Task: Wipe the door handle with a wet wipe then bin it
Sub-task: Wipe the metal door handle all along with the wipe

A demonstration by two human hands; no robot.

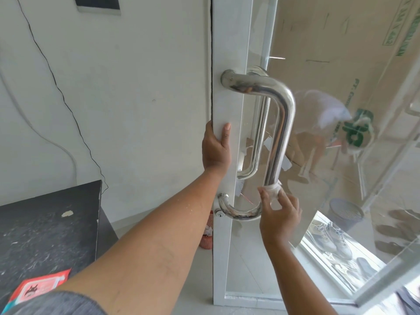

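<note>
Left hand [216,148] grips door edge [221,110]; right hand [278,214] pinches wet wipe [272,189] around upright handle [280,133].

We have one head-worn view, facing forward and downward, close to the door handle [276,137], both forearms entering from below.

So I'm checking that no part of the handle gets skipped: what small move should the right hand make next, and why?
Probably slide the wet wipe down around the lower bend toward the bottom mount. The right hand has it wrapped around the door handle at the foot of the straight bar, and the curve below looks unwiped. The left hand grips the door edge, steadying it.
</note>
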